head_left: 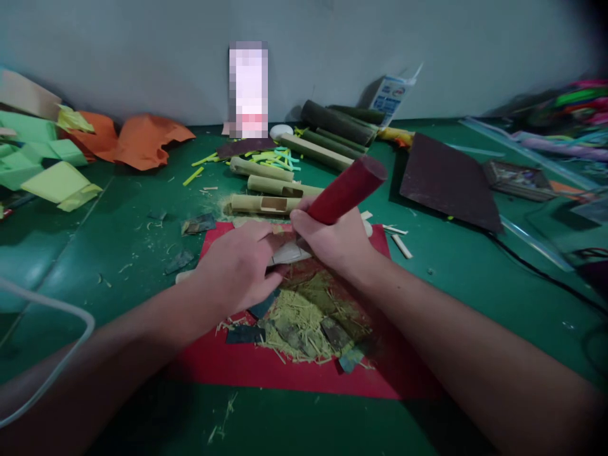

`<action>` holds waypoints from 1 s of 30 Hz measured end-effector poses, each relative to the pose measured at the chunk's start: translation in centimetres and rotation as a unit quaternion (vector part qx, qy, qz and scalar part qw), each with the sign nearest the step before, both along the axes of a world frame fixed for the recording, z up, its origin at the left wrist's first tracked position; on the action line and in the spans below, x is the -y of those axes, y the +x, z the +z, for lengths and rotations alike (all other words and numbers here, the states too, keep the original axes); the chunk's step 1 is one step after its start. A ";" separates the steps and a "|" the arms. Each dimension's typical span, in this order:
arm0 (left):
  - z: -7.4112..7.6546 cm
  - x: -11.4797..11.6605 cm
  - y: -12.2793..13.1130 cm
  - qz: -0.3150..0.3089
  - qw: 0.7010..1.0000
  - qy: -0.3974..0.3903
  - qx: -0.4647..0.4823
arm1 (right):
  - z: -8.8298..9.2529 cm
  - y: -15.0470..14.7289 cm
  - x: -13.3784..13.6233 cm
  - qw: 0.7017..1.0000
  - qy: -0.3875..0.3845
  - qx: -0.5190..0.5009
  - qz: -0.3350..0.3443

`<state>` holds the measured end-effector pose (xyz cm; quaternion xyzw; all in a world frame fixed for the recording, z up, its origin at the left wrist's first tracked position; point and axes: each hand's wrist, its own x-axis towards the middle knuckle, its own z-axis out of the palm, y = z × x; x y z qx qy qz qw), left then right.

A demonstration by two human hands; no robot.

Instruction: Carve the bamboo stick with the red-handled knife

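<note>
My left hand [237,263] is wrapped round a pale bamboo piece [289,253] with dark lines on it. One end of that piece shows beyond my left wrist. A thick tool with a round red handle [349,189] is in the grip of my right hand [344,237], slanting up to the right; its working end is hidden at the bamboo. Both hands are over a red sheet [213,373], where a heap of bamboo shavings [297,313] and dark scraps lies. Just beyond my hands is a bamboo tube [242,204] with a rectangular opening cut in it.
More bamboo tubes [337,121] lie toward the wall, near yellow-green strips [278,157]. A phone with a blurred screen [248,88] leans there. Orange paper [147,139] and green paper pieces [57,183] are on the left, a dark board [446,180] on the right.
</note>
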<state>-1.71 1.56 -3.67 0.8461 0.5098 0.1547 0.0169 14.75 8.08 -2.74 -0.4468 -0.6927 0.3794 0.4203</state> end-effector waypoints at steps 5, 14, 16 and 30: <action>0.0 -0.2 0.0 0.018 1.000 -0.014 0.015 | -0.1 -0.4 -0.5 1.000 -0.009 -0.003 -0.013; -0.1 0.0 0.0 -0.001 1.000 0.004 0.013 | 0.4 -0.2 -0.1 1.000 0.002 0.020 -0.007; -0.2 0.1 0.0 -0.010 1.000 0.009 0.017 | 0.5 -0.2 -0.1 1.000 -0.001 0.026 -0.011; 1.0 -0.8 0.0 0.027 0.994 -0.097 0.051 | 0.4 0.0 0.0 0.999 0.002 0.002 0.033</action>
